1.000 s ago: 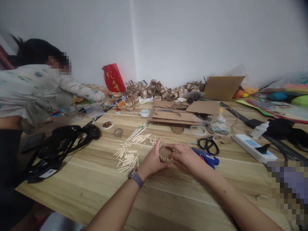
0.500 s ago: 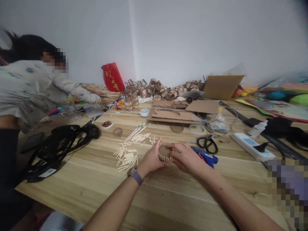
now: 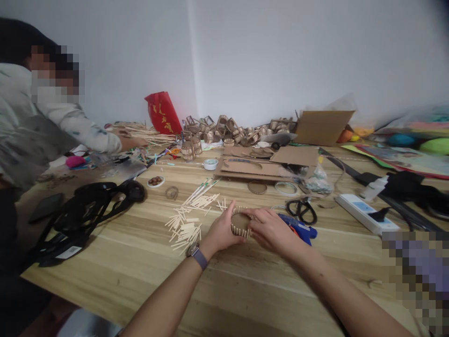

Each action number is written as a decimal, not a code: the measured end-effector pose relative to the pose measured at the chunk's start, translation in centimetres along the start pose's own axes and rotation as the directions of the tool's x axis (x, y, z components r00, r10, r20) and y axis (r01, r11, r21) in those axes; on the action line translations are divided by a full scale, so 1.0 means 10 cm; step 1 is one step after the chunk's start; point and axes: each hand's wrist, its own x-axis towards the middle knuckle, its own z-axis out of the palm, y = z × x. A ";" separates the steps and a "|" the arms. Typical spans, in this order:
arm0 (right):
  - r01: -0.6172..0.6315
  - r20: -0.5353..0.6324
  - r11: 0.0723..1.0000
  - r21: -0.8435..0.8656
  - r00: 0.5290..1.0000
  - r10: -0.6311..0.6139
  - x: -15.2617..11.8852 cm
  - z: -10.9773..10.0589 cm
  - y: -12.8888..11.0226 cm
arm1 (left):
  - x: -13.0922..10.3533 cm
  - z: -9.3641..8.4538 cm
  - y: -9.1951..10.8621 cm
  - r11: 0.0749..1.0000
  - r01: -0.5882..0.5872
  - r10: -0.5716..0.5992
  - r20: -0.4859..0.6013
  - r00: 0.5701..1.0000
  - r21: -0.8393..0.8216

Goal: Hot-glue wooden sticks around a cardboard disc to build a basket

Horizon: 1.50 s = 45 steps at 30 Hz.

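Note:
Between my two hands is a small round cardboard basket (image 3: 241, 225) with short wooden sticks standing around its rim. My left hand (image 3: 222, 230) curves around its left side, thumb up and fingers underneath. On the right side, the fingers of my right hand (image 3: 268, 227) are closed on the rim and hide part of it. Loose short wooden sticks (image 3: 187, 232) lie in a pile left of my left hand. Just beyond my right hand rests a blue glue gun (image 3: 301, 230), partly covered by that hand.
Black scissors (image 3: 302, 210) and a white power strip (image 3: 366, 214) lie to the right. Cardboard sheets (image 3: 252, 169) and finished stick baskets (image 3: 189, 150) stand behind. Black straps (image 3: 101, 206) lie on the left, and a co-worker (image 3: 45, 112) leans over the table's far left.
The co-worker has shifted left, and the reaching arm has drawn back a little along the sticks. My hands and the basket have stayed almost still.

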 end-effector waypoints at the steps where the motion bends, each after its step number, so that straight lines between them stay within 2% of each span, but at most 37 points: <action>1: -0.001 0.001 1.000 0.003 1.000 0.001 0.00 -0.01 0.00 | 0.00 0.00 0.00 1.000 0.000 0.000 -0.003 1.000 -0.005; 20: 0.009 -0.008 1.000 -0.014 1.000 -0.009 -0.01 0.00 -0.01 | 0.00 -0.01 -0.01 1.000 -0.011 0.011 0.000 1.000 -0.003; 27: -0.026 0.023 0.998 0.055 0.999 0.025 -0.01 -0.01 -0.01 | 0.00 0.00 0.01 0.999 -0.014 0.013 -0.010 1.000 -0.038; 32: -0.055 0.003 0.996 0.073 0.998 0.055 0.00 -0.02 -0.05 | -0.02 0.00 0.01 0.998 -0.042 0.042 -0.005 0.999 -0.051; 40: -0.055 0.003 0.992 0.112 0.999 0.055 0.00 0.02 -0.12 | -0.06 0.02 0.01 0.990 -0.137 0.135 -0.064 0.989 -0.021; 45: -0.119 -0.029 0.976 0.183 0.992 0.126 -0.03 0.03 -0.12 | -0.10 -0.02 0.10 0.994 -0.102 0.095 -0.125 0.988 -0.048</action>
